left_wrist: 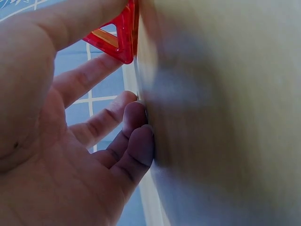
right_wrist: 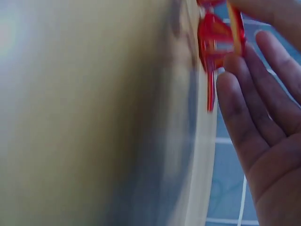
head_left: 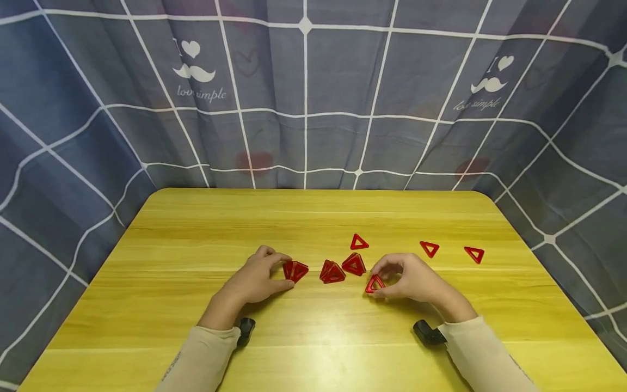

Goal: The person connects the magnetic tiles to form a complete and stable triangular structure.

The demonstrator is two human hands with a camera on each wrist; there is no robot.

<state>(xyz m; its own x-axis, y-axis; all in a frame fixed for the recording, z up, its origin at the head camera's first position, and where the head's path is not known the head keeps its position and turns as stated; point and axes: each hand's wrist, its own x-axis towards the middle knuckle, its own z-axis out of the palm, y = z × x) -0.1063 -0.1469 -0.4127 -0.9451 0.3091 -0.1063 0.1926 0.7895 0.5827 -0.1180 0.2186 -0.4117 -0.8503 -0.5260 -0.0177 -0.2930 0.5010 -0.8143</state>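
Note:
On the left, my left hand holds a small pyramid of red triangle tiles between thumb and fingers, low on the table. In the left wrist view, a red triangle tile shows beyond the thumb, its upper part hidden. My right hand pinches a single red triangle tile with thumb and fingertips, tilted up from the table. Between the hands stand two more red pyramids, one in the middle and one nearer the right hand. Red tiles overlap at the right wrist view's top.
Loose red triangle tiles lie flat farther back: one behind the pyramids and two at the right, a nearer tile and an outer tile. A blue-grey checked curtain surrounds the back and sides of the wooden table.

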